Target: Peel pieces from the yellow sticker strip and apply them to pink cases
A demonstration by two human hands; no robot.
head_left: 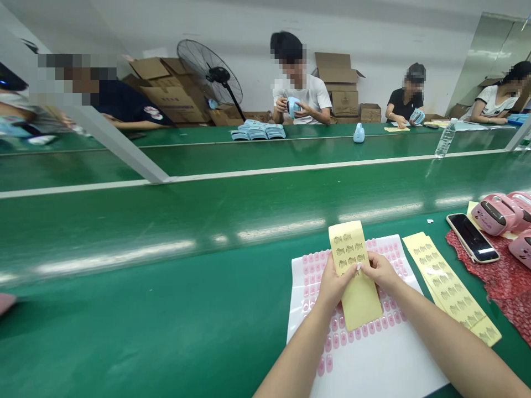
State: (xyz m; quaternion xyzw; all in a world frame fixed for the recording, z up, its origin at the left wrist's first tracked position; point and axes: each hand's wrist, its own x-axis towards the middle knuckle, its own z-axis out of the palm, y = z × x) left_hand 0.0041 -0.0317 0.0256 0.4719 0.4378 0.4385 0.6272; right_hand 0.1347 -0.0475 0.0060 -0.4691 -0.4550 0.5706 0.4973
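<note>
A yellow sticker sheet (362, 304) with small dark printed labels on its upper part is held up between both hands. My left hand (335, 279) grips its left edge, the thumb lying across the front. At the right edge my right hand (380, 270) pinches the sheet, its thumb close to the left thumb. A tiny white piece shows where the thumbs meet. Beneath the hands lies a large white sheet (373, 367) bearing rows of pink oval stickers (335, 339). More yellow label strips (450, 282) rest to the right of it.
At right are a phone (473, 237), pink items (495, 214) and red mesh wrap (504, 282). A bottle (446, 138) stands beyond a white rail (290, 168). Across the green table (145, 326), several people sit, some handling blue items; a metal post (120, 143) rises at left.
</note>
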